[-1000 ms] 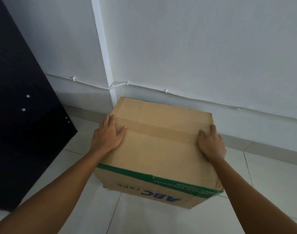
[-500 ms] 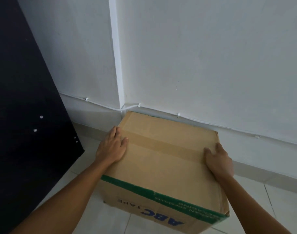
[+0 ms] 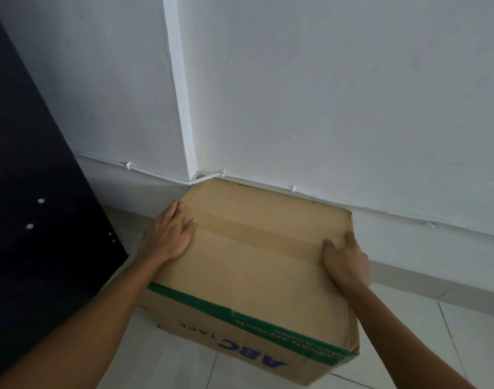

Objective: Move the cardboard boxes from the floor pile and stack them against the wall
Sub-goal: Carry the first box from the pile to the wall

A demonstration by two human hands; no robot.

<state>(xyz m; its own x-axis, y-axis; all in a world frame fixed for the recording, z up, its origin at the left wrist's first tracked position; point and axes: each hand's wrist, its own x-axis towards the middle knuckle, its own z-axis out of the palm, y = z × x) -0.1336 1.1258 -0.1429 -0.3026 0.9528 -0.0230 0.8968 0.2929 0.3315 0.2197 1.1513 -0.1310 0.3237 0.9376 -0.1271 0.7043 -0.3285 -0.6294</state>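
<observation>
A taped brown cardboard box with a green stripe and blue "ABC TAPE" print sits low in front of me. Its far edge is up against the white wall, just under a thin white cable. My left hand rests flat on the box's top left edge, fingers fairly straight and thumb on the tape. My right hand holds the top right edge, thumb on top and fingers curled down over the side. The box's underside is hidden.
A dark panel leans at the left, close to the box. A white vertical wall trim meets the cable at the box's far left corner. Pale floor tiles stretch to the right along the skirting.
The box has moved forward until its far edge reaches the wall. Both hands kept their places on its left and right top edges.
</observation>
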